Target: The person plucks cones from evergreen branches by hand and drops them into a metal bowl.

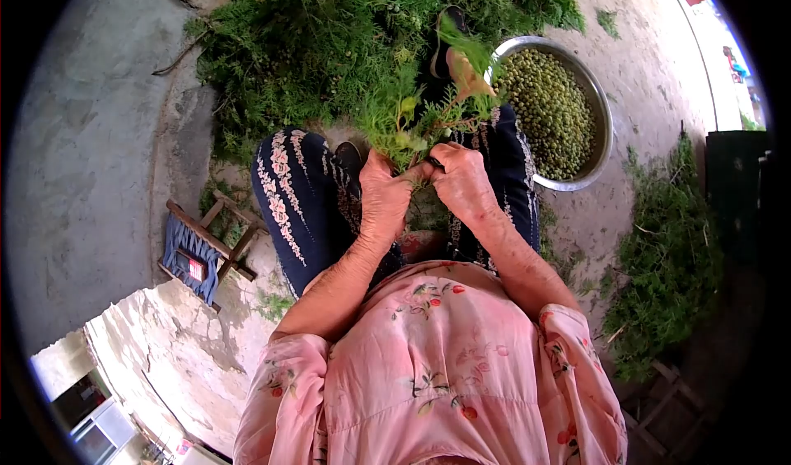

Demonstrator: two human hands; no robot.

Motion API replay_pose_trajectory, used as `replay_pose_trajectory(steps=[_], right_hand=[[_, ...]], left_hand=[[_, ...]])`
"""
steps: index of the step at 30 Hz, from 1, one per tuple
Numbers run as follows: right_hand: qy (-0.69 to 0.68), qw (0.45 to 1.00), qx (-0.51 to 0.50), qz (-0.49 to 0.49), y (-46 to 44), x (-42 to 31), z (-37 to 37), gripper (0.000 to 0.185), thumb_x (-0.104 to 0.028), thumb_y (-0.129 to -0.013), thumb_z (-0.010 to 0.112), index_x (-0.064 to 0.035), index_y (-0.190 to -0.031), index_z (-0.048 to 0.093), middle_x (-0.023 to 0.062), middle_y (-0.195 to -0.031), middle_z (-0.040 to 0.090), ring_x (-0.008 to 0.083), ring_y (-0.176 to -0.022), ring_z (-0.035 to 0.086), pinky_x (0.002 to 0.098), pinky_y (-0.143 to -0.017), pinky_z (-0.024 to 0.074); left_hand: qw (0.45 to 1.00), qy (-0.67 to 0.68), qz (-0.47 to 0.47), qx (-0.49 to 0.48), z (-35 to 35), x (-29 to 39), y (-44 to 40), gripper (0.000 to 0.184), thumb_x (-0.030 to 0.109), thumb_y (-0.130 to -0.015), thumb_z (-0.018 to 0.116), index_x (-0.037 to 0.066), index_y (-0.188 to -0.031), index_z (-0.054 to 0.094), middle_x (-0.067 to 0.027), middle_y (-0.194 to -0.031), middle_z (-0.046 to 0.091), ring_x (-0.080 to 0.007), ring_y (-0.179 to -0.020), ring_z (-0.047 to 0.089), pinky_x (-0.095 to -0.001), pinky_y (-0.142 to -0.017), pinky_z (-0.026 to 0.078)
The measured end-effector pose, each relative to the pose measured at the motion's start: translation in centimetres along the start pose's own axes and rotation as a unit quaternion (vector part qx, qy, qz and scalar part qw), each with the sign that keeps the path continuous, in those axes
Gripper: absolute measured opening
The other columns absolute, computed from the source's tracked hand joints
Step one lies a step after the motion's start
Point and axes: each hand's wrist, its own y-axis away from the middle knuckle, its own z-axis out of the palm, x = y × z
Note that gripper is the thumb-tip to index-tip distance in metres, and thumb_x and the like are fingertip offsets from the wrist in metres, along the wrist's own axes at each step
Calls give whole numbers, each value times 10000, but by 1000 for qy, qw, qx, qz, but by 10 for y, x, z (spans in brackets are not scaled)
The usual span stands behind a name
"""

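Above my lap, my left hand is closed round the stems of a leafy green sprig. My right hand touches it at the fingertips, pinched on the same sprig; a small dark object shows at its fingers, too small to name. The sprig fans out beyond both hands, over the gap between my knees. To the right of my right knee stands a metal basin holding many small green berries.
A large heap of green branches lies in front of my feet. Another pile of branches is on the right. At the left, a small wooden stool with blue straps lies near a grey slab.
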Motion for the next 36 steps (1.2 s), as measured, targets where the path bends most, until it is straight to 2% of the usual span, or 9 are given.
replay_pose_trajectory(steps=[8,10,15,18,22,26,30,34,36], right_hand=[[11,1000,8,-26,1,22,-9,96,49,-702,551,41,-796,572,151,-685,559,302,-607,561,317,-581,452],[-199,960,11,196,1,11,-18,76,1,-766,556,43,-828,566,84,-624,553,170,-513,530,272,-522,431],[-511,824,55,238,4,14,-17,97,-56,-835,552,-6,-911,584,-13,-619,526,54,-509,465,192,-430,305],[-430,885,123,132,6,3,-26,94,-65,-828,574,-3,-895,596,-26,-633,519,43,-515,450,183,-434,299],[-242,970,27,8,1,9,-23,84,-66,-824,586,-5,-879,603,-2,-666,547,40,-548,438,205,-468,356],[10,997,-56,-43,-1,8,-18,191,-23,-806,584,-50,-991,624,97,-746,616,169,-500,487,243,-508,401],[-21,992,32,-120,2,20,-7,230,-90,-799,570,-95,-1023,620,175,-690,580,348,-612,553,392,-541,437],[8,980,144,-136,3,14,-5,175,-78,-788,593,-53,-959,622,158,-636,561,279,-540,563,339,-495,433],[-83,985,145,37,2,4,-11,113,-59,-790,601,-12,-893,600,102,-583,544,163,-479,533,274,-455,414]], left_hand=[[993,89,-77,17,-14,-6,-1,360,-110,-656,653,35,-964,537,-32,-949,587,-119,-821,558,-243,-725,457],[990,86,-110,33,-18,-5,-1,309,-88,-662,663,41,-920,552,-28,-914,596,-119,-782,564,-243,-696,462],[980,101,-166,49,-13,4,0,164,-18,-655,689,51,-758,582,-14,-725,603,-116,-657,560,-259,-609,453],[977,115,-166,69,-11,5,-2,146,-33,-647,673,50,-734,591,-14,-722,605,-117,-660,560,-280,-605,452],[969,87,-212,94,-9,7,-1,158,-34,-620,683,47,-727,600,-22,-731,610,-129,-664,565,-291,-625,456],[979,57,-176,85,-12,8,1,176,-29,-597,705,36,-734,615,-46,-720,617,-135,-656,572,-277,-656,455],[987,66,-138,51,-19,-6,-3,149,-34,-594,702,10,-716,629,-70,-726,628,-142,-649,581,-273,-667,456],[987,18,-158,20,-10,2,0,121,-3,-632,671,16,-732,605,-63,-773,624,-153,-766,575,-319,-665,458],[982,40,-155,98,2,11,6,167,-30,-606,695,32,-715,585,-59,-725,617,-156,-681,577,-288,-676,459]])
